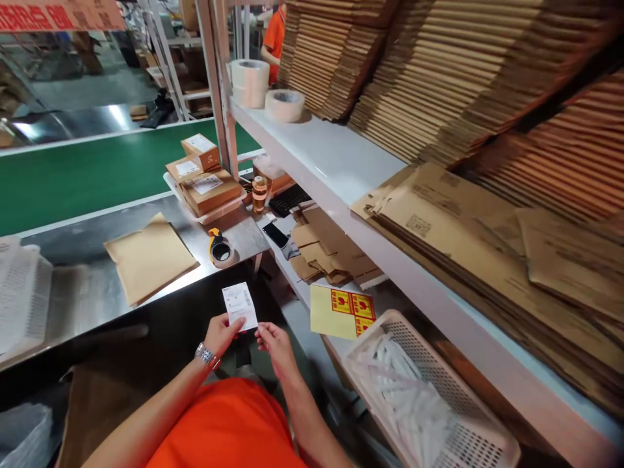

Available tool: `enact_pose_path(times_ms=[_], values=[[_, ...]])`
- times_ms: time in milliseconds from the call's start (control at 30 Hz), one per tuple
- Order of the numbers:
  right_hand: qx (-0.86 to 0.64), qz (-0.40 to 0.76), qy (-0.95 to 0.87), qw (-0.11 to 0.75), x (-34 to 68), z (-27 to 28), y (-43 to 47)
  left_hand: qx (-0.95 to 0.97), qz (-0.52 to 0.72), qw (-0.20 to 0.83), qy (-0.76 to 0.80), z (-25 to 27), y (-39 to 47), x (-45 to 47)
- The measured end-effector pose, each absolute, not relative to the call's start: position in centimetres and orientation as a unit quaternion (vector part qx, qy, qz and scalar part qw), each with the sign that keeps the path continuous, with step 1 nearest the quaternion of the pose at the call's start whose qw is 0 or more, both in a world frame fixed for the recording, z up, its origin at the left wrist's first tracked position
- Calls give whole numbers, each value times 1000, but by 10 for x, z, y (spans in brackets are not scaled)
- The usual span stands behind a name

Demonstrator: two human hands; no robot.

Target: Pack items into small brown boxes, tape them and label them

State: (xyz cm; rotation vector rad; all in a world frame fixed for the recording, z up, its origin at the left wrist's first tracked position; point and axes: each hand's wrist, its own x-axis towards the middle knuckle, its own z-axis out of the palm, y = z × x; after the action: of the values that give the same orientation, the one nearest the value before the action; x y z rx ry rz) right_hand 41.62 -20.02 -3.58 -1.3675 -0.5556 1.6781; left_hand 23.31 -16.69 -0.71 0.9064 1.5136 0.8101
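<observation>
We see both hands pinching 1 small white printed label [239, 305] by its lower edge: the left hand [220, 334], with a metal watch [207, 355] on its wrist, grips the bottom left corner, and the right hand [273, 342] holds the bottom right corner with its fingertips. The label stands upright, held in the air above our orange shirt [229, 426] and just in front of the steel surface [88, 273].

On that surface, just beyond the label, lies a tape dispenser [220, 249] with a yellow handle, and to its left a brown padded envelope [149, 257] lies flat. Further back a white tray [214, 211] carries 3 sealed cardboard parcels [207, 185] with white labels. A green conveyor belt [97, 172] runs behind them.

To the right of the hands we see a yellow sheet of red warning stickers [344, 312], next to a white plastic basket [439, 403] filled with white packets. A dark phone [275, 234] and a black keyboard [290, 199] sit on the lower shelf. The white shelf [336, 162] above holds flattened cardboard boxes [487, 221] and 2 rolls of tape [266, 91]. A person in orange [273, 36] stands far behind.
</observation>
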Motion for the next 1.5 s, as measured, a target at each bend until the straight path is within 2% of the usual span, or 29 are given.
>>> enact_pose_path(times_ms=[700,1067,1133,1200,1267,1300,1400,1500], values=[[-526,695,-217,439,408,-29,-184,365,381,554,644,-7,-166,227],[-534,684,-232,439,410,-33,-181,347,341,592,642,-35,-169,226],[-538,681,-229,440,410,-35,-182,361,333,546,679,-40,-171,225],[-543,677,-229,440,409,-38,-183,422,354,436,712,-43,-176,223],[-546,675,-239,436,409,-41,-185,520,380,345,683,-41,-181,221],[-544,676,-247,432,409,-43,-187,571,381,335,646,-39,-183,220],[-531,687,-278,411,409,-46,-190,635,338,405,565,-25,-189,222],[-520,694,-316,385,411,-47,-193,584,275,500,577,-10,-190,229]])
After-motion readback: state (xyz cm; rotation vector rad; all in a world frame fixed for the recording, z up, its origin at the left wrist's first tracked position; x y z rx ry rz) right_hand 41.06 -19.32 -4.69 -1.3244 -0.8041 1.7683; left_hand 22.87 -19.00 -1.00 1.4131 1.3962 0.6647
